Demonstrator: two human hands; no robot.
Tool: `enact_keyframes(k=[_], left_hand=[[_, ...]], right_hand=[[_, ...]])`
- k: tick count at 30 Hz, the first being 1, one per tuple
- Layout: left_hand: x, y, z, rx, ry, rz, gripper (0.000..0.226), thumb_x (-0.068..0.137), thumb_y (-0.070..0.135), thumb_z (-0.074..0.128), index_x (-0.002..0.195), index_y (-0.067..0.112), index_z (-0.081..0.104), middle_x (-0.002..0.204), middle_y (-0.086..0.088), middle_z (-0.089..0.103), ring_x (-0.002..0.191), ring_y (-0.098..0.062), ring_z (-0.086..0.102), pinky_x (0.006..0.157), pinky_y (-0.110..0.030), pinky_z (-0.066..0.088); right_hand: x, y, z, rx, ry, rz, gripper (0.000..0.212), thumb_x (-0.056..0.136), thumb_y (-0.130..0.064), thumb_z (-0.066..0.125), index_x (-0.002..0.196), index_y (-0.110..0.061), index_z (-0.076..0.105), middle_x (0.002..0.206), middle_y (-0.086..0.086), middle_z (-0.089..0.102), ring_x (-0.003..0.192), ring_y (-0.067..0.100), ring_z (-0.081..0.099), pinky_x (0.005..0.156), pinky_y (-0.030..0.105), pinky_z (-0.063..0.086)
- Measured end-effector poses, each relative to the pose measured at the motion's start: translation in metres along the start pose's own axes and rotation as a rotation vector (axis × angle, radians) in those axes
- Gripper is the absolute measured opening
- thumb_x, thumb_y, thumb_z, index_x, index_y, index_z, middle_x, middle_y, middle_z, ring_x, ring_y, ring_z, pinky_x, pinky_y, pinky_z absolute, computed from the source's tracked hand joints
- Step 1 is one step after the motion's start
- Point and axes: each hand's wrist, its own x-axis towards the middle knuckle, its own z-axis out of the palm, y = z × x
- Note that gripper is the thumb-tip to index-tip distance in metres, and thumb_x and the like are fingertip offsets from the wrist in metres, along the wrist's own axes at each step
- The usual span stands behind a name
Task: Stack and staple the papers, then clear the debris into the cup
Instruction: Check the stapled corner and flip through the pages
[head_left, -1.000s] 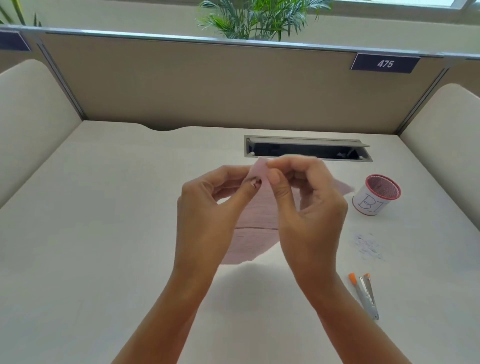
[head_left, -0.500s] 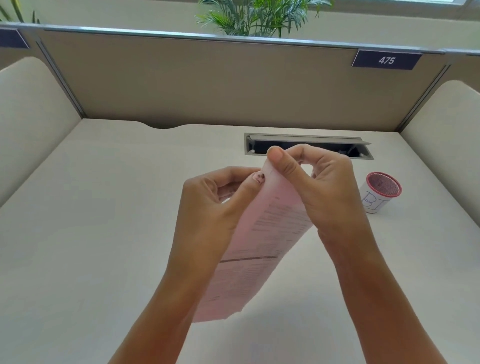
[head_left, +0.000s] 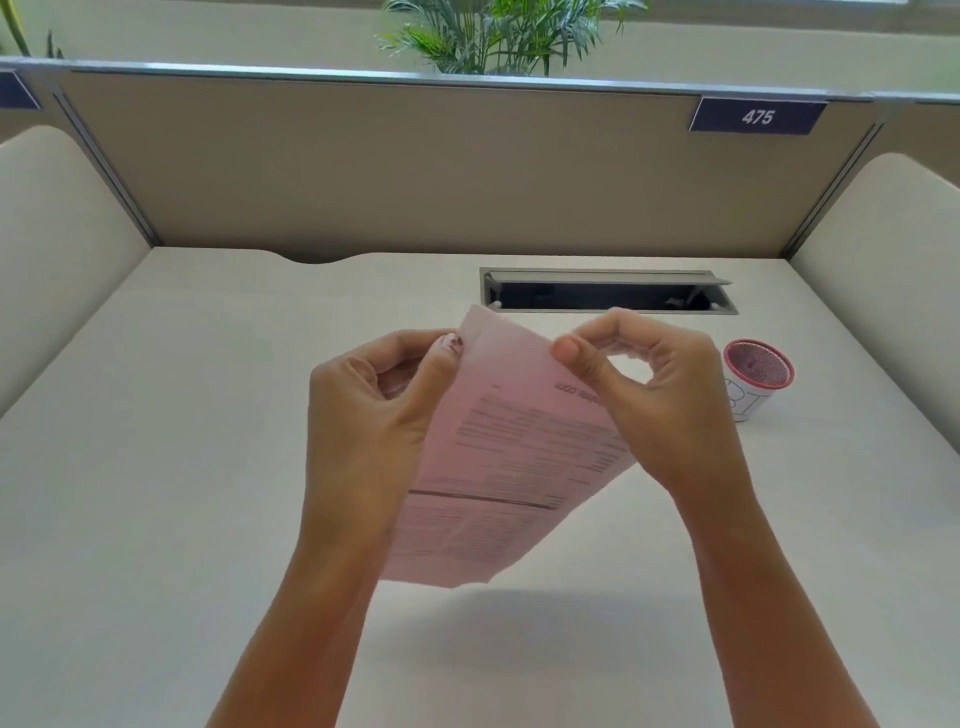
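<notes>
- Nearby, a red-rimmed cup (head_left: 759, 382) stands on the desk (head_left: 156, 467) just beside the right hand (head_left: 660, 410), partly hidden by it; open cable hatch (head_left: 608, 292) behind.
- Pink printed papers (head_left: 509, 467) held clear of the desk, hanging between the wrists.
- Each grip pinches the top edge: left hand (head_left: 374, 415) at the left corner, right hand at the right.

You face a pale desk (head_left: 156, 467) walled by a tan partition (head_left: 415, 171). An open cable hatch (head_left: 608, 299) sits at 12 o'clock; a plate reading 475 (head_left: 757, 116) at 1 o'clock. Cream side panels (head_left: 52, 249) stand at 9 and 3. A plant (head_left: 498, 36) rises behind.
</notes>
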Motion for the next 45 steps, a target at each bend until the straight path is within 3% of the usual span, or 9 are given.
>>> enact_keyframes(k=[8, 12, 17, 22, 27, 33, 37, 41, 45], left_hand=[[0.018, -0.029, -0.005, -0.049, 0.219, 0.051, 0.013, 0.093, 0.028, 0.060, 0.090, 0.027, 0.073, 0.078, 0.008, 0.075, 0.071, -0.011, 0.069, 0.063, -0.023, 0.056], [0.026, -0.032, -0.010, -0.137, 0.274, 0.063, 0.016, 0.096, 0.025, 0.056, 0.089, 0.026, 0.071, 0.071, 0.016, 0.070, 0.066, -0.004, 0.064, 0.059, -0.018, 0.051], [0.033, -0.047, -0.009, -0.373, 0.199, -0.041, 0.019, 0.099, 0.023, 0.050, 0.095, 0.021, 0.069, 0.082, 0.007, 0.070, 0.073, -0.010, 0.064, 0.062, -0.024, 0.052], [0.028, -0.079, 0.005, -0.032, 0.272, 0.159, 0.015, 0.104, 0.021, 0.038, 0.102, 0.020, 0.053, 0.082, 0.023, 0.061, 0.073, 0.003, 0.059, 0.061, -0.010, 0.045], [0.018, -0.113, 0.012, 0.098, 0.252, 0.151, 0.009, 0.104, 0.016, 0.034, 0.102, 0.013, 0.042, 0.087, 0.012, 0.058, 0.074, 0.005, 0.059, 0.060, -0.007, 0.043], [0.017, -0.136, 0.014, 0.162, 0.299, 0.197, 0.013, 0.104, 0.021, 0.032, 0.098, 0.023, 0.043, 0.080, 0.004, 0.060, 0.064, -0.008, 0.056, 0.053, -0.012, 0.043], [0.018, -0.156, 0.012, 0.176, 0.279, 0.160, 0.017, 0.102, 0.025, 0.031, 0.092, 0.030, 0.043, 0.079, 0.006, 0.059, 0.064, -0.007, 0.053, 0.054, -0.018, 0.040], [0.016, -0.163, 0.010, 0.157, 0.286, 0.137, 0.020, 0.101, 0.028, 0.030, 0.090, 0.034, 0.045, 0.080, 0.003, 0.060, 0.066, -0.013, 0.053, 0.055, -0.028, 0.043], [0.019, -0.164, 0.011, 0.153, 0.306, 0.133, 0.018, 0.102, 0.028, 0.030, 0.092, 0.030, 0.045, 0.078, 0.001, 0.059, 0.066, -0.016, 0.053, 0.055, -0.030, 0.043]], right_hand=[[-0.014, 0.051, -0.017, -0.045, -0.078, 0.131, 0.017, 0.081, -0.041, 0.064, 0.084, -0.025, 0.071, 0.076, -0.010, 0.073, 0.074, 0.015, 0.066, 0.070, 0.023, 0.051], [-0.020, 0.075, -0.020, 0.295, -0.096, 0.206, 0.015, 0.085, -0.018, 0.061, 0.096, -0.007, 0.063, 0.092, -0.003, 0.074, 0.087, 0.016, 0.068, 0.079, 0.021, 0.053], [-0.031, 0.093, 0.008, 0.519, -0.067, 0.254, 0.020, 0.088, 0.001, 0.057, 0.108, 0.000, 0.060, 0.104, 0.006, 0.072, 0.097, 0.018, 0.068, 0.081, 0.022, 0.053], [-0.040, 0.097, 0.042, 0.511, 0.185, 0.266, 0.013, 0.089, 0.002, 0.057, 0.097, -0.007, 0.062, 0.095, -0.002, 0.073, 0.086, 0.010, 0.068, 0.073, 0.017, 0.053], [-0.040, 0.105, 0.059, 0.450, 0.291, 0.278, 0.009, 0.094, -0.005, 0.054, 0.098, -0.011, 0.060, 0.093, -0.012, 0.071, 0.086, 0.006, 0.066, 0.072, 0.016, 0.054], [-0.047, 0.126, 0.071, 0.333, 0.295, 0.312, 0.010, 0.094, -0.012, 0.056, 0.091, -0.021, 0.057, 0.090, -0.014, 0.069, 0.087, 0.012, 0.065, 0.074, 0.022, 0.056], [-0.055, 0.144, 0.079, 0.332, 0.257, 0.365, 0.009, 0.092, -0.009, 0.059, 0.100, -0.014, 0.061, 0.099, -0.004, 0.069, 0.097, 0.024, 0.064, 0.078, 0.025, 0.054], [-0.055, 0.144, 0.080, 0.342, 0.244, 0.345, 0.013, 0.092, -0.007, 0.059, 0.104, -0.010, 0.061, 0.101, 0.001, 0.069, 0.096, 0.023, 0.063, 0.075, 0.018, 0.052], [-0.054, 0.148, 0.083, 0.368, 0.246, 0.352, 0.020, 0.091, -0.005, 0.059, 0.110, -0.010, 0.060, 0.107, 0.002, 0.069, 0.098, 0.016, 0.063, 0.081, 0.016, 0.050]])
